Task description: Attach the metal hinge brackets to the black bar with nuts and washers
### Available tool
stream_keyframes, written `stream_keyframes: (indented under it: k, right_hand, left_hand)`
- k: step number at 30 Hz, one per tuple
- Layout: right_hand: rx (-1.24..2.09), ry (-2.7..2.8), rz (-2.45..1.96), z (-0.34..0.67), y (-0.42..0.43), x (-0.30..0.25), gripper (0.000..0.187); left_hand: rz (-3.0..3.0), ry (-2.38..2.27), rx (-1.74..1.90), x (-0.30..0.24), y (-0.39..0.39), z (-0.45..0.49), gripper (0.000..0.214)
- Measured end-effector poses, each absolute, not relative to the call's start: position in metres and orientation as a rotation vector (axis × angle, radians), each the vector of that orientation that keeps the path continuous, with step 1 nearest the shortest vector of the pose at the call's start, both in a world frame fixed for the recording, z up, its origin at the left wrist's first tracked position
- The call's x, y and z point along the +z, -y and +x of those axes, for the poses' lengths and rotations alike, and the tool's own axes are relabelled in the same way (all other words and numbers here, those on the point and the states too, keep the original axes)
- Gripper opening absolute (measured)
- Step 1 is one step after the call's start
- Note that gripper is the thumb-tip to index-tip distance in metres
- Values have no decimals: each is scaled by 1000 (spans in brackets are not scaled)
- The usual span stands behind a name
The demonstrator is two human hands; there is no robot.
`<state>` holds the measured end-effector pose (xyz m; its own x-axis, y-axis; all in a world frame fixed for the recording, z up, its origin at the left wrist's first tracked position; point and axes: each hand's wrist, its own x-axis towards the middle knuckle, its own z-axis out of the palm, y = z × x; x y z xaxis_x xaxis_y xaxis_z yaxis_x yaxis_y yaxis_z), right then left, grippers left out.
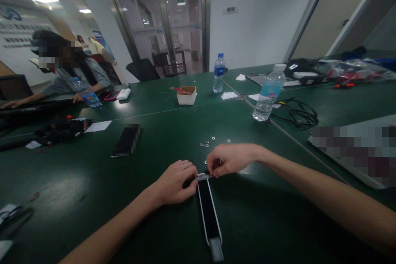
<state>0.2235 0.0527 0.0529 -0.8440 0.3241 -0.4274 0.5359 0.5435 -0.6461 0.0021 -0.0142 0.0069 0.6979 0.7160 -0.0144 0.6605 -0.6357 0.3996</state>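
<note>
strip [209,210]: was approx 6 o'clock
l hand [177,183]: gripped far end, 9 o'clock side
r hand [227,159]: pinched same end, 3 o'clock side
washers [207,145]: lay nr 12 o'clock of strip

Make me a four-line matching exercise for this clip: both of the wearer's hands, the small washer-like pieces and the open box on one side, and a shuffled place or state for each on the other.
1. left hand
2. right hand
3. washer-like pieces
4. open box

A. scattered on the green table, around and just beyond the hands
B. at the right side of the far end of the white-edged strip
C. has a red item at its top
D. wears a finger ring

Pairs: 1-D, 2-B, 3-A, 4-C
</note>
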Motion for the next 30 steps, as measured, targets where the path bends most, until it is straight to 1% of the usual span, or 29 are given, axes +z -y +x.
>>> stream_keyframes:
  k: [19, 21, 23, 25, 28, 30]
  right_hand:
    - [-1224, -2678, 788, 222, -50, 48, 17]
    - [-1094, -2782, 915, 224, -55, 45, 15]
    - [-835, -2911, 1099, 226, -61, 38, 14]
    - [-609, -2972, 1222, 227, -66, 29, 18]
    - [-529, -2972, 1233, 227, -70, 19, 28]
    - [-516, -2967, 1225, 226, -71, 16, 30]
  left_hand:
    - [2550, -1075, 221, 7, 14, 3, 11]
    - [2552, -1070, 222, 7, 14, 3, 11]
    - [2553, -1065, 226, 6, 14, 3, 12]
    - [2547, -1066, 233, 6, 14, 2, 12]
    - [2538, -1072, 237, 5, 14, 1, 12]
    - [2551, -1067, 239, 5, 14, 1, 11]
